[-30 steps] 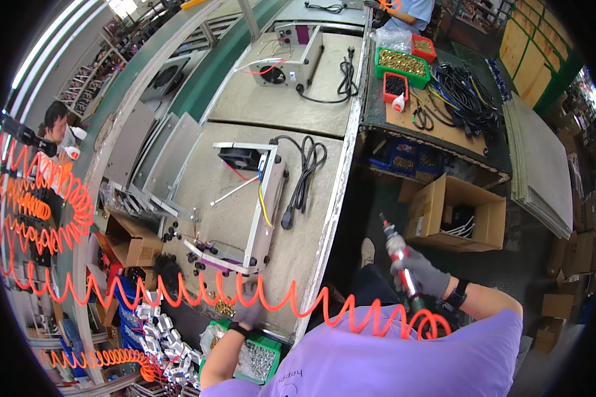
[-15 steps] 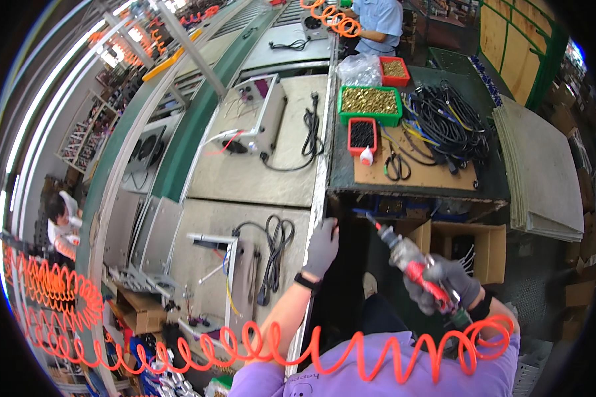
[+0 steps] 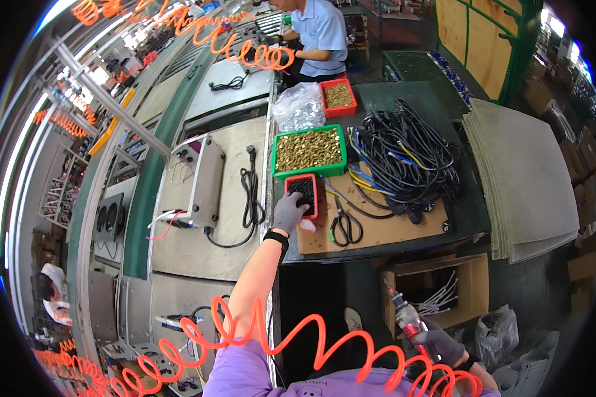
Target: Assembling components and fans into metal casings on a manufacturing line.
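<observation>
Grey glove on the left hand (image 3: 290, 212), head view: fingertips at the near-left side of the small red bin (image 3: 314, 206), over the black parts (image 3: 303, 190) inside. Can't tell if the fingers are together or pinching anything. Bin sits on the dark bench (image 3: 417, 99), just on the near side of a green bin (image 3: 344, 147) full of brass-coloured pieces (image 3: 309, 150).

Right hand (image 3: 438, 344), same glove type, is wrapped around a red-and-silver driver (image 3: 410, 324), bit pointing up and away, near the open cardboard box (image 3: 473, 284). Orange coiled hose (image 3: 319, 344) crosses in front of the left arm.

Also on the bench: scissors (image 3: 346, 228) on a flat cardboard sheet (image 3: 404, 231), black cable bundle (image 3: 404, 159) to the right. Left of the bench: grey metal casing (image 3: 208, 178), black power cord (image 3: 248, 198) beside it. Co-worker in light-blue shirt (image 3: 321, 30) at the far end.
</observation>
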`<state>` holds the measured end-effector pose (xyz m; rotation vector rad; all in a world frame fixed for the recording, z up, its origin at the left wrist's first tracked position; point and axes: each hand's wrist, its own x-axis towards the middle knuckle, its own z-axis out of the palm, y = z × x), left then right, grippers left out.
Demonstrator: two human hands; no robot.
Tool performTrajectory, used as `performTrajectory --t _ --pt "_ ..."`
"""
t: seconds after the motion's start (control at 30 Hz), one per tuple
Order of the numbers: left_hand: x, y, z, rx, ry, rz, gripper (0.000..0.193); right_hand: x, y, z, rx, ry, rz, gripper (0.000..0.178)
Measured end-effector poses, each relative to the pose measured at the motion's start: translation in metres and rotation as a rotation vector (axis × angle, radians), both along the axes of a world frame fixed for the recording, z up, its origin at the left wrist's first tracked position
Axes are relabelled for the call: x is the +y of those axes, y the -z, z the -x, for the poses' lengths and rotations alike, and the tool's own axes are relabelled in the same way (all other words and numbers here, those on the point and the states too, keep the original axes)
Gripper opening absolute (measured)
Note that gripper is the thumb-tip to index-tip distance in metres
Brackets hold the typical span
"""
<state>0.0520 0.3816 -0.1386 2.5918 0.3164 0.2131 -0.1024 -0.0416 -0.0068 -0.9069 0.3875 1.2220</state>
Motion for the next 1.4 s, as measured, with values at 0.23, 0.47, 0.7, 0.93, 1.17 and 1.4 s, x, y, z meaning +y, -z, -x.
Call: performTrajectory --t 0.23,0.47,0.7,0.93,1.17,1.4 --pt "0.004 0.017 -0.02 0.112 0.011 -0.065 0.022 -0.003 0.003 -0.018 0.009 0.03 -0.061 0.057" --pt "0.01 0.017 -0.022 -0.083 -0.187 0.214 0.015 0.005 -0.012 -0.029 -0.074 0.014 0.001 0.058" --pt "-0.002 0.002 -0.019 -0.14 -0.345 0.66 0.019 0.014 -0.005 -0.025 -0.218 0.002 -0.017 0.063" --pt "0.006 -0.026 0.017 -0.145 -0.378 1.339 0.018 0.027 -0.011 -0.015 -0.306 -0.132 -0.026 0.069" --pt "-0.025 -0.08 0.141 -0.089 -0.28 1.625 0.013 0.062 0.0 -0.001 -0.453 -0.349 -0.03 0.068" --pt "-0.051 -0.084 0.311 -0.168 -0.563 1.859 0.022 0.121 0.039 0.053 -0.824 -0.756 -0.054 0.079"
